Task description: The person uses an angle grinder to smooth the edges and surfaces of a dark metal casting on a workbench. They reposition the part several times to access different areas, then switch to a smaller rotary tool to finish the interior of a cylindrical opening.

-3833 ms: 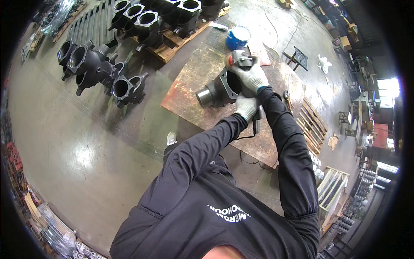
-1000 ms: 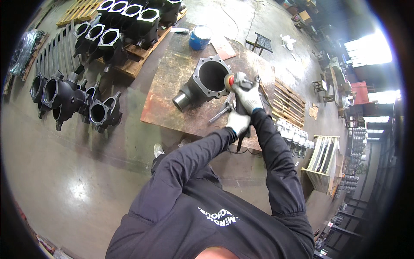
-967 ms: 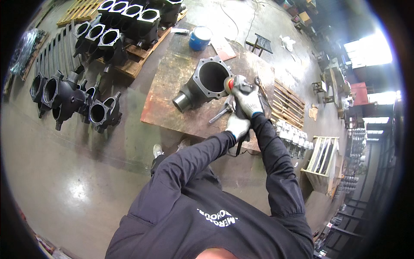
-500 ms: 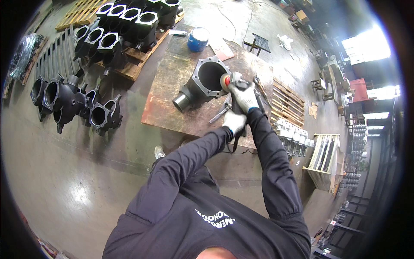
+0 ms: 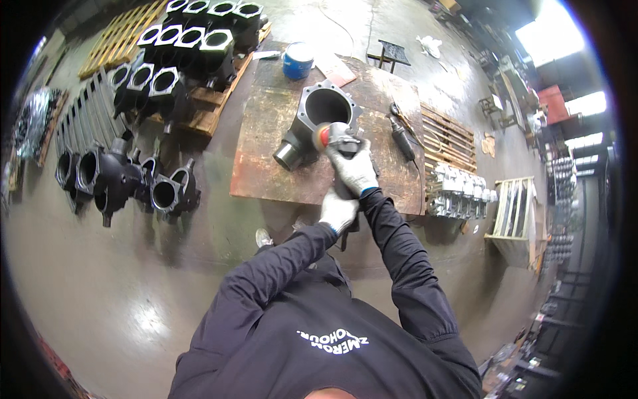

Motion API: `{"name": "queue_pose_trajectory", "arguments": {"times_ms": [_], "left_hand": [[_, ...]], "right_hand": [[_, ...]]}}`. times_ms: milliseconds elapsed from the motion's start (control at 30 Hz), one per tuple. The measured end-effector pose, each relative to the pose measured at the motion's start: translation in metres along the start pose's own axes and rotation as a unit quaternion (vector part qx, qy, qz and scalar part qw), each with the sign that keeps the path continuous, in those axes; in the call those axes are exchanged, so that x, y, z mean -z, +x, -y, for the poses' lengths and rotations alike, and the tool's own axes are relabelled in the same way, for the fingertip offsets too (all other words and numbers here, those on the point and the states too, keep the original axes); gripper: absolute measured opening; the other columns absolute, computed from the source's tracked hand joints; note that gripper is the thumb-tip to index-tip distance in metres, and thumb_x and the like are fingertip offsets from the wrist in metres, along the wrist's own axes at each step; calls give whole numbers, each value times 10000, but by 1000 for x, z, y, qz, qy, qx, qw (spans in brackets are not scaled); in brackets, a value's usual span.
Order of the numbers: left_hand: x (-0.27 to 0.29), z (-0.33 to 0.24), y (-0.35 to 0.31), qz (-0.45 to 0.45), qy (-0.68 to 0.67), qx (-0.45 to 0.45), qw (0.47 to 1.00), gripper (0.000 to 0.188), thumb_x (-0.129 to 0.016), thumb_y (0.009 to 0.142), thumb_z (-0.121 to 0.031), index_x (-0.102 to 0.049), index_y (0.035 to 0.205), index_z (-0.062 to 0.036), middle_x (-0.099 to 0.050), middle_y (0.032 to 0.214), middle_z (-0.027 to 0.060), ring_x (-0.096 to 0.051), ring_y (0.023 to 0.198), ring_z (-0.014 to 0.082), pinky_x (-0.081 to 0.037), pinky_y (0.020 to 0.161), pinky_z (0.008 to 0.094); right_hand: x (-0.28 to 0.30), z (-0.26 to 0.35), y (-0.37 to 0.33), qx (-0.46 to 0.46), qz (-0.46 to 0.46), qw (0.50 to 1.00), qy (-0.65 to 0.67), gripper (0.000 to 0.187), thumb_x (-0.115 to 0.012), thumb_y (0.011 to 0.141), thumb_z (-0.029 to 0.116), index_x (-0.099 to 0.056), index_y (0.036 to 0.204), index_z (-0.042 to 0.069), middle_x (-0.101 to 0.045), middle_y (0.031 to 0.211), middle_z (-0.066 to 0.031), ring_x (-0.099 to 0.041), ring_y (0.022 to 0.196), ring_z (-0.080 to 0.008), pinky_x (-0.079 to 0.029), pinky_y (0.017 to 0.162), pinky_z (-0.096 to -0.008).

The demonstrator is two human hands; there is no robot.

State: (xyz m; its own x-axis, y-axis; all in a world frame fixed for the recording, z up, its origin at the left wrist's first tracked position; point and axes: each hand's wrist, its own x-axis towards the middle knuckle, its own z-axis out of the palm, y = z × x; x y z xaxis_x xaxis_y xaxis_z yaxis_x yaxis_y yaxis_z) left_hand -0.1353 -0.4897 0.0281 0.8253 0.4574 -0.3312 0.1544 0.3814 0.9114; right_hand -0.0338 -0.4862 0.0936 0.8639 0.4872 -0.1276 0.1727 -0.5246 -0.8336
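A dark metal pipe casting (image 5: pixel 304 132) rests on a worn wooden tabletop (image 5: pixel 266 113), its wide flanged opening facing up and a short stub pipe pointing to the near left. Both my hands, in white work gloves, hold an angle grinder (image 5: pixel 343 137). My right hand (image 5: pixel 357 166) is closed over the front, by the grinder's head. Behind it my left hand (image 5: pixel 339 209) wraps round the rear of the body. The grinder's red disc (image 5: pixel 321 137) is at the near edge of the flange; whether it touches the metal I cannot tell.
A second grinder (image 5: pixel 402 138) with a cord lies at the table's right. Toward the back stand a blue can (image 5: pixel 298 63) and a flat board (image 5: pixel 334 70). Black castings (image 5: pixel 159 90) fill a pallet at the left, others stand on the floor. Silvery parts (image 5: pixel 458 193) are at the right.
My hands have moved the grinder left and nearer to me, from the flange's right side to its near edge. The second grinder now shows fully. The view has shifted slightly.
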Motion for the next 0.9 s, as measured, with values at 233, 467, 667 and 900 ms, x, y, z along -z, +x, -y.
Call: {"name": "queue_pose_trajectory", "arguments": {"times_ms": [233,467,667,900], "left_hand": [[1,-29,17,44,-8,102,994,377,-706,772,-121,-637,1084,80,-733,962,159,-716,897,270,-555,787,378],[5,-3,5,-21,-51,83,995,401,-686,779,-67,-593,1134,94,-725,1016,181,-713,901,281,-562,801,376],[-28,2,26,-33,-24,65,997,411,-734,743,-71,-598,1087,107,-726,1004,184,-706,900,263,-559,799,372],[-35,-9,-6,-151,-59,53,985,364,-632,778,26,-601,1140,50,-712,1053,152,-689,965,266,-552,852,376]], "right_hand": [[12,-8,27,-73,-47,995,-42,868,-860,799,389,-347,1370,-17,-610,1245,-212,-619,1143,-276,-502,996,-383],[5,1,2,-42,-11,999,-33,1006,-867,788,451,-317,1446,-73,-578,1349,-249,-599,1239,-326,-460,1077,-382],[36,3,24,-52,4,998,41,996,-864,773,472,-331,1407,-80,-628,1297,-258,-649,1186,-333,-506,1014,-394],[30,-4,17,23,121,992,39,967,-823,799,516,-319,1436,-10,-663,1242,-275,-668,1175,-368,-509,1017,-418]]}}
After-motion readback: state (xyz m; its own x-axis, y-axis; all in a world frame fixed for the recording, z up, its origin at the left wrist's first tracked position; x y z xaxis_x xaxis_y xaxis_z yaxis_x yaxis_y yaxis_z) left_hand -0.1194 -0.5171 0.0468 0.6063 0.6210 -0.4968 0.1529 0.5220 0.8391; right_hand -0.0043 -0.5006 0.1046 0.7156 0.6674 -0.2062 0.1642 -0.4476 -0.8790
